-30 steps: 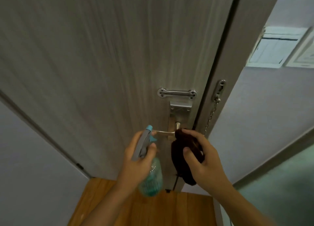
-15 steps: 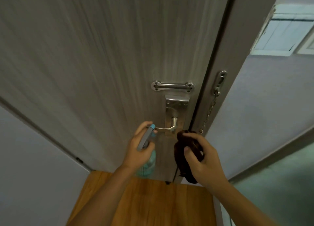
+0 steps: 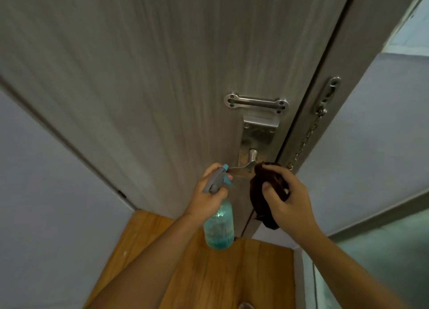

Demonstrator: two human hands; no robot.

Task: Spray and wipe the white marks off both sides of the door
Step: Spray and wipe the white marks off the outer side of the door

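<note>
A grey wood-grain door (image 3: 144, 76) fills the upper view and sits shut against its frame. My left hand (image 3: 206, 192) grips the neck of a teal spray bottle (image 3: 219, 227) with a grey and blue trigger head, its nozzle close to the metal lever handle (image 3: 246, 167). My right hand (image 3: 290, 199) holds a bunched dark brown cloth (image 3: 260, 199) just right of the handle, near the door's edge. I cannot make out white marks on the door's surface here.
A metal chain-guard plate (image 3: 256, 103) sits above the lock plate, and a chain (image 3: 306, 139) hangs from the door frame (image 3: 325, 88). Pale walls stand on both sides. A wooden floor (image 3: 209, 274) lies below, with frosted glass (image 3: 383, 250) at lower right.
The view has shifted slightly while both hands stay by the handle. The left hand with the bottle has tilted so the bottle hangs lower; the right hand holds the cloth just below the lever.
</note>
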